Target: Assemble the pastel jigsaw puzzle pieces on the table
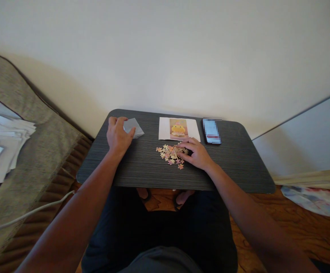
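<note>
My left hand (117,135) is at the left of the dark table, its thumb and fingers curled around the near side of a clear plastic bag (135,127). Spread across the table's middle is a loose pile of small jigsaw puzzle pieces (169,153), yellowish and pink. Over the right side of that pile lies my right hand (196,153), its fingers apart and touching the pieces; some pieces are hidden under it. Just behind the pile lies a white sheet with a picture of a yellow toy duck (178,129).
A phone (211,131) with a lit screen lies right of the sheet on the dark wood-grain table (239,167). The wall stands close behind. To the left is a bed or sofa (45,125) with papers (8,140) and a white cable (31,214). Right, a patterned bag (315,201) lies on the floor.
</note>
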`<action>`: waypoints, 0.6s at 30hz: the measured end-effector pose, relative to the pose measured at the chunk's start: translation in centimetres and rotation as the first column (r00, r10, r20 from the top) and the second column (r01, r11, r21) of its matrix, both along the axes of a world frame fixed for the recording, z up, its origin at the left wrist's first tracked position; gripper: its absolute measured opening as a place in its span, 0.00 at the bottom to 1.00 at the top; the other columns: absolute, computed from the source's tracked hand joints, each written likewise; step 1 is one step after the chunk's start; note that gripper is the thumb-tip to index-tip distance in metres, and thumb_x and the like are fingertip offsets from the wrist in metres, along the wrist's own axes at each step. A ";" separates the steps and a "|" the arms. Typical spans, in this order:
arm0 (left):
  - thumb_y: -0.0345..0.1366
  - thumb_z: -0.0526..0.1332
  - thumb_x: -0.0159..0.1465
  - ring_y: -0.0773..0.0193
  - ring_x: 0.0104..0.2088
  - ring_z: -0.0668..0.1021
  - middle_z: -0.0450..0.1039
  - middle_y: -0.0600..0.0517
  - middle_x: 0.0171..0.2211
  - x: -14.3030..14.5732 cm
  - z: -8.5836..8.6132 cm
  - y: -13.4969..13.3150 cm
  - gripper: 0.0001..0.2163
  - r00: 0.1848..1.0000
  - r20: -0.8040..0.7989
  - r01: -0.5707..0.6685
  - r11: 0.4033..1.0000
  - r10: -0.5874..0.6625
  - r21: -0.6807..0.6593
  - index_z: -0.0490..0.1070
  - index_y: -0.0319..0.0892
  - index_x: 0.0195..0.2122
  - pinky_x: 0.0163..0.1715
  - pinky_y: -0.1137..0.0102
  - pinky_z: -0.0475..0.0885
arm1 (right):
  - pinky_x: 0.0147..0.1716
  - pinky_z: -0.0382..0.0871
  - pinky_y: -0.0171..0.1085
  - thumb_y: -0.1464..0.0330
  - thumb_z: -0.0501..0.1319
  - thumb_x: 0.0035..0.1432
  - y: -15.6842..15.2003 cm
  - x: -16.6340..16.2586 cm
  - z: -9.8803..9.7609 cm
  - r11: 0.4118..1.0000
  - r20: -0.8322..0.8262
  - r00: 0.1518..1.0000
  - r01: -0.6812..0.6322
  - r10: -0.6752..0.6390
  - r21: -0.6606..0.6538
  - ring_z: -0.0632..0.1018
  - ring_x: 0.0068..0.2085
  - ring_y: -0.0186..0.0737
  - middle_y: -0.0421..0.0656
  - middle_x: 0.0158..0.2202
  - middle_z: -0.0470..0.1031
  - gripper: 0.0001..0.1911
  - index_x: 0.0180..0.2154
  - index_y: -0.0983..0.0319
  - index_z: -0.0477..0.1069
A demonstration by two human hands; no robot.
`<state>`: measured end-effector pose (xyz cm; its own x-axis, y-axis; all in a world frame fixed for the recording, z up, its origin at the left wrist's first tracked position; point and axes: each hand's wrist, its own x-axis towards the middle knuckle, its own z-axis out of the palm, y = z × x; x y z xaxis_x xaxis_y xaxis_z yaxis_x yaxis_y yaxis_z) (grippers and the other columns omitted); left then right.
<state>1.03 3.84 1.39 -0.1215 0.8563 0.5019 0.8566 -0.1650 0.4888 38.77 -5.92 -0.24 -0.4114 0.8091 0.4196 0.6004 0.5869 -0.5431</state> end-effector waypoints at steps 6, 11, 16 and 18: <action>0.48 0.65 0.70 0.37 0.58 0.75 0.79 0.39 0.48 0.6 -1.2 -0.1 0.15 0.968 -0.118 0.210 0.973 -0.220 -0.093 0.85 0.42 0.43 0.66 0.43 0.72 | 0.64 0.76 0.59 0.57 0.71 0.71 0.1 0.0 -0.2 1.000 -0.022 1.000 0.017 -0.017 -0.016 0.80 0.62 0.54 0.47 0.54 0.83 0.15 0.57 0.49 0.84; 0.53 0.69 0.67 0.34 0.60 0.75 0.77 0.35 0.52 0.8 -1.1 -0.1 0.21 0.951 -0.151 0.249 0.959 -0.268 -0.135 0.85 0.38 0.45 0.67 0.41 0.72 | 0.59 0.78 0.56 0.58 0.71 0.72 0.1 0.0 -0.2 0.998 -0.101 0.994 0.045 -0.048 -0.037 0.82 0.57 0.51 0.46 0.50 0.83 0.09 0.50 0.51 0.85; 0.46 0.68 0.71 0.35 0.62 0.74 0.76 0.37 0.56 3.5 0.6 -2.2 0.17 0.928 -0.144 0.348 0.938 -0.344 0.000 0.84 0.41 0.54 0.65 0.42 0.72 | 0.42 0.77 0.45 0.55 0.71 0.72 0.2 0.1 -0.3 0.987 -0.157 0.983 0.068 -0.091 -0.147 0.81 0.38 0.42 0.43 0.44 0.83 0.10 0.46 0.53 0.85; 0.45 0.67 0.73 0.44 0.56 0.78 0.78 0.40 0.50 5.2 1.0 -3.4 0.14 0.862 -0.066 0.505 0.861 -0.502 0.055 0.84 0.43 0.52 0.61 0.48 0.75 | 0.38 0.75 0.43 0.55 0.70 0.73 0.2 0.2 -0.3 0.983 -0.159 0.981 0.082 -0.108 -0.165 0.79 0.35 0.42 0.42 0.40 0.83 0.11 0.46 0.53 0.85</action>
